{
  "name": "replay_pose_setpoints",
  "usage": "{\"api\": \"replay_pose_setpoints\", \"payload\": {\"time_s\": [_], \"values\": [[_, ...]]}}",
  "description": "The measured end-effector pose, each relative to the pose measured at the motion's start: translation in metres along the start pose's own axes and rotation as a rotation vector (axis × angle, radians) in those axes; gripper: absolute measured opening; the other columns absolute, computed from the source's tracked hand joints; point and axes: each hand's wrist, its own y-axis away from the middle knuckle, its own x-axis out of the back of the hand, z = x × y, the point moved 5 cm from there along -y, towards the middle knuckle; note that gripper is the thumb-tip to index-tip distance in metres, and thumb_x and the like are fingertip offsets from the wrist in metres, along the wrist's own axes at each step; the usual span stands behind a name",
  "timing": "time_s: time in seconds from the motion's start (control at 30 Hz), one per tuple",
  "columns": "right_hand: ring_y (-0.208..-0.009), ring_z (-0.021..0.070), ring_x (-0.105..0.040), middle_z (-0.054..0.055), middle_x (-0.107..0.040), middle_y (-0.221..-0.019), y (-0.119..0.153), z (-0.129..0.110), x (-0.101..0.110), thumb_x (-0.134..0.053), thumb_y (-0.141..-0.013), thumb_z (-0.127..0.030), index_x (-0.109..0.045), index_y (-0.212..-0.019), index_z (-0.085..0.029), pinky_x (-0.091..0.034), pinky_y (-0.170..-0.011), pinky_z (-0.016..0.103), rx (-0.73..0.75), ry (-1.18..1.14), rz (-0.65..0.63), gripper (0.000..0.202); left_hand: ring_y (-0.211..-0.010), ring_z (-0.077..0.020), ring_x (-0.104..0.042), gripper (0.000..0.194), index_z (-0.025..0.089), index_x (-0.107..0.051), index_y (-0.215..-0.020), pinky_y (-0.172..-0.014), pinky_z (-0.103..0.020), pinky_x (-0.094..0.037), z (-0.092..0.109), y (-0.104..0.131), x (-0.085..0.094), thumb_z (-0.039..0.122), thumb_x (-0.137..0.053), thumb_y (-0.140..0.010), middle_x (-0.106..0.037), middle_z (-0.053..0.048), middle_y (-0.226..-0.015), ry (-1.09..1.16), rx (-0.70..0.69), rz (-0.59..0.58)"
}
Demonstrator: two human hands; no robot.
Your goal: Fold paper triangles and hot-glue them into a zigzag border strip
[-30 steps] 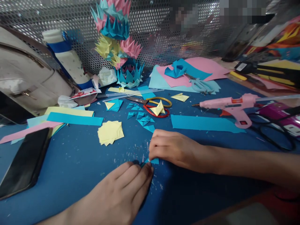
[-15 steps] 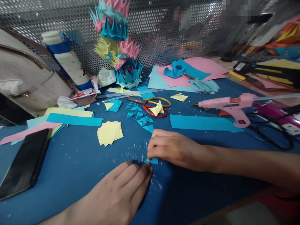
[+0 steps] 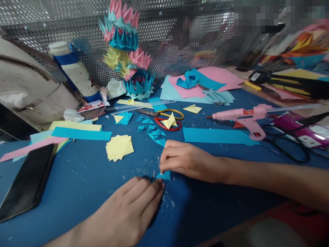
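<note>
A small blue piece of folded paper (image 3: 166, 175) lies on the blue table top, mostly covered by my fingertips. My right hand (image 3: 189, 160) pinches it from above, fingers curled and pressed together. Reaching in from the lower left, my left hand (image 3: 130, 204) holds the same paper at its left side, fingers close together and thumb hidden. Just beyond my right hand sit several small folded blue triangles (image 3: 154, 132). A stack of yellow paper squares (image 3: 119, 148) lies to the left of them, and a long blue paper strip (image 3: 218, 136) to the right.
Scissors (image 3: 169, 125) with a yellow folded piece on them lie further back. A pink glue gun (image 3: 246, 116) rests at right. A phone (image 3: 28, 178), paper strips (image 3: 82, 133), a bottle (image 3: 74, 72) and a bag (image 3: 31, 82) are at left. A paper-point tower (image 3: 123, 39) stands behind.
The view has shifted slightly, so things sit a little lower and further left. Both hands keep nearly the same pose on the blue paper.
</note>
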Motion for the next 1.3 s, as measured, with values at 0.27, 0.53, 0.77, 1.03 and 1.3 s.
{"api": "replay_pose_setpoints", "payload": {"time_s": [0.27, 0.53, 0.77, 1.03, 1.3], "values": [[-0.093, 0.0172, -0.051, 0.008, -0.067, -0.095, 0.0001, -0.0046, 0.0006, -0.044, -0.101, -0.009, -0.071, -0.095, -0.013, -0.044, -0.080, 0.026, 0.052, 0.090, -0.023, 0.028, -0.099, -0.0268, -0.061, 0.036, 0.003, -0.058, -0.132, -0.088, -0.040, -0.052, -0.0003, -0.0009, 0.0000, 0.012, -0.042, -0.100, -0.066, -0.014, -0.125, -0.003, -0.004, 0.012], [-0.092, 0.0170, -0.050, 0.007, -0.068, -0.097, 0.0031, -0.0040, -0.0044, -0.043, -0.103, -0.014, -0.070, -0.098, -0.014, -0.044, -0.083, 0.027, 0.087, 0.037, 0.012, 0.028, -0.102, -0.0263, -0.060, 0.037, 0.004, -0.058, -0.132, -0.092, -0.039, -0.048, 0.0009, -0.0002, -0.0002, 0.015, -0.044, -0.101, -0.065, -0.013, -0.127, -0.030, -0.018, 0.003], [-0.087, 0.0167, -0.049, 0.008, -0.069, -0.098, 0.0039, -0.0056, -0.0039, -0.032, -0.106, -0.017, -0.069, -0.099, -0.013, -0.044, -0.081, 0.028, 0.169, 0.068, 0.041, 0.037, -0.104, -0.0259, -0.056, 0.036, 0.007, -0.060, -0.131, -0.095, -0.039, -0.041, 0.0025, 0.0012, 0.0028, 0.016, -0.041, -0.102, -0.068, -0.011, -0.121, -0.082, 0.030, 0.031], [-0.085, 0.0164, -0.048, 0.007, -0.069, -0.098, 0.0028, -0.0030, -0.0065, -0.035, -0.105, -0.015, -0.068, -0.099, -0.013, -0.042, -0.080, 0.028, 0.167, 0.022, 0.014, 0.034, -0.101, -0.0263, -0.057, 0.037, 0.005, -0.058, -0.133, -0.093, -0.040, -0.043, 0.0015, -0.0013, 0.0039, 0.014, -0.041, -0.101, -0.067, -0.012, -0.119, -0.060, 0.029, 0.026], [-0.089, 0.0163, -0.049, 0.007, -0.067, -0.097, 0.0026, 0.0018, -0.0054, -0.039, -0.105, -0.017, -0.070, -0.097, -0.015, -0.043, -0.082, 0.027, 0.073, 0.023, 0.019, 0.032, -0.091, -0.0252, -0.058, 0.036, 0.002, -0.057, -0.131, -0.085, -0.039, -0.047, 0.0004, -0.0044, 0.0056, 0.011, -0.040, -0.100, -0.068, -0.013, -0.110, -0.041, 0.020, 0.020]]}}
